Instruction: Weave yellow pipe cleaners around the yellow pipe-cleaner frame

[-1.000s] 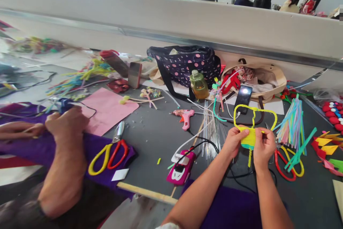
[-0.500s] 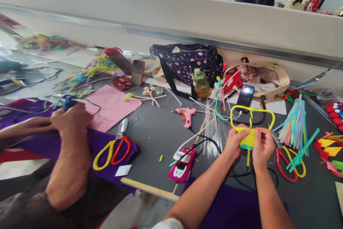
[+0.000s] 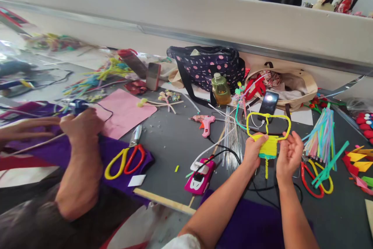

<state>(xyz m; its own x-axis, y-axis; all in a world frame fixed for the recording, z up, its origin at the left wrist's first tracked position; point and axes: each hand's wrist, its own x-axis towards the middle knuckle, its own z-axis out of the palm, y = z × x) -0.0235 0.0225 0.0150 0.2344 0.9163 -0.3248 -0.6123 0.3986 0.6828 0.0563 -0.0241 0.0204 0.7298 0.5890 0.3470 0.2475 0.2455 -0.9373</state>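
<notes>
- We work over a dark table (image 3: 163, 144) strewn with craft bits, a co-worker's arm (image 3: 78, 163) at our left
- Our left hand (image 3: 253, 151) pinches the yellow pipe-cleaner shape (image 3: 268, 144), held up just above the table
- Our right hand (image 3: 288, 155) is beside it, fingers spread and loose, gripping nothing
- The shape looks light, fuzzy and easily bent; the woven middle seems the firmest hold

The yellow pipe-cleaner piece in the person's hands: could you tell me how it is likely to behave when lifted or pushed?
The yellow pipe-cleaner piece probably feels very light: the left hand alone holds it up. Its thin loops keep their shape unsupported, so likely springy yet easily bent. The fuzzy surface should resist slipping.
</notes>
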